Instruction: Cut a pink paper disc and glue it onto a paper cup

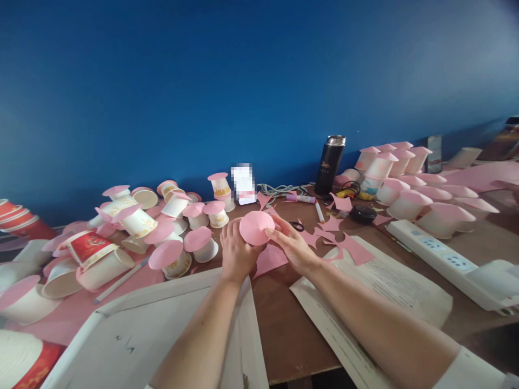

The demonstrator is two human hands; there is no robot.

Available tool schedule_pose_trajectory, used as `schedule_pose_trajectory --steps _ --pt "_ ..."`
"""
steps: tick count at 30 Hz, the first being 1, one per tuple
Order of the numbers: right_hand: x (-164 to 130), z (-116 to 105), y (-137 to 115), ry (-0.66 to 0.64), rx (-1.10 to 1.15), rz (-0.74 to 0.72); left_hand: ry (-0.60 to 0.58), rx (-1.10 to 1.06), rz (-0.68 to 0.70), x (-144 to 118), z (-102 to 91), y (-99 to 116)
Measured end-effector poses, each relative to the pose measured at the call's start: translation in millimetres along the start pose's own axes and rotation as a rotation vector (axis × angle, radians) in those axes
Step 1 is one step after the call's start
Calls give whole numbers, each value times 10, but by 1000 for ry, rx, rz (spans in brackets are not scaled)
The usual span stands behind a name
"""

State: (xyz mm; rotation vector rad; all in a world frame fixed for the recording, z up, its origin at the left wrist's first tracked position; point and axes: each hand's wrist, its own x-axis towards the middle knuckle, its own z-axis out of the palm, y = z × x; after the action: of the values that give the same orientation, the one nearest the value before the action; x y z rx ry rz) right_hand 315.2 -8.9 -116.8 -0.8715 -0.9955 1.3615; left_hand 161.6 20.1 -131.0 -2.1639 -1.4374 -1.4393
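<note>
A: Pink paper disc [257, 227] noted above the counter [284, 329], held between both hands, near centre of view. How is it gripped?

B: Left hand [236, 252] is closed on the disc's lower left edge; right hand [292, 246] is pinched on its right edge, fingers [274, 231] laid on the rim. Whether a cup is hidden under the disc cannot be told.

A: Facing?

B: Flat face is turned up and toward the camera. Disc is round, so no long axis is recorded.

A: Surroundings?

B: Capped paper cups [170, 237] are heaped to the left, more cups [409, 183] stacked at right. Pink offcuts [348, 246], scissors [297, 226], a dark flask [330, 165] and a power strip [430, 251] are logged beyond the hands.
</note>
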Motion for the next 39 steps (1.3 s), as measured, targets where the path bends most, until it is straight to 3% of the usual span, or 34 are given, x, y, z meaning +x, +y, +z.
schedule_pose_trajectory --steps 23,39 --pt "35 -59 36 48 -10 65 -77 -20 94 12 -27 9" --pt "41 -38 9 92 -4 106 -127 -102 80 15 -35 22"
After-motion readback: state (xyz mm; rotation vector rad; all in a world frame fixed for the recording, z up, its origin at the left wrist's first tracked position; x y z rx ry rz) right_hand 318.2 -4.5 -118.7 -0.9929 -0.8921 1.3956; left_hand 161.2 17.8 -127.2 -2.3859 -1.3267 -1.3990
